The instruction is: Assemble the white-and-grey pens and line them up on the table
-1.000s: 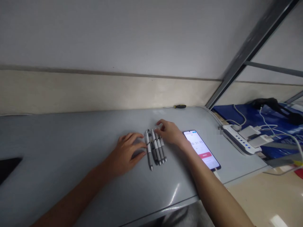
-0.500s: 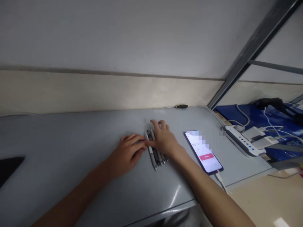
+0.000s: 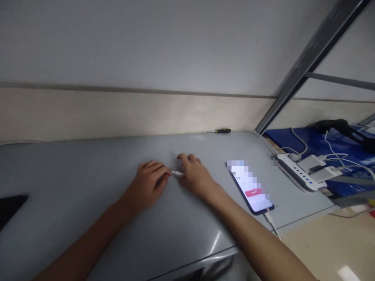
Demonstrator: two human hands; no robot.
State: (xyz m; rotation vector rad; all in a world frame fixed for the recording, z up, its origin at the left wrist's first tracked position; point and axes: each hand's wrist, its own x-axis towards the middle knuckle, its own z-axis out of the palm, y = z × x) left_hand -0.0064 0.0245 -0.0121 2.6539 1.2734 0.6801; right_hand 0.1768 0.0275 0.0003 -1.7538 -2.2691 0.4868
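Observation:
A slim white-and-grey pen [image 3: 177, 173] lies crosswise between my hands, only a short part of it showing. My left hand [image 3: 152, 181] is closed in a pinch, with its fingertips at the pen's left end. From the other side, my right hand [image 3: 196, 173] curls over the pen, its thumb against it and its index finger bent forward. The rest of the pen and the other pens are out of sight behind the right hand and fingers. Both hands are low over the grey tabletop [image 3: 88, 171].
A lit phone [image 3: 252, 189] with a white cable lies right of my right forearm. Beyond it are a power strip [image 3: 299, 171] with plugged-in chargers and a metal post [image 3: 281, 97]. A screwdriver [image 3: 223, 131] lies by the wall. A dark object [image 3: 11, 208] is at the left edge.
The bunch of pens that lay lengthwise between my hands has turned and is now mostly hidden, with one pen pointing left. Both hands have shifted slightly left in view.

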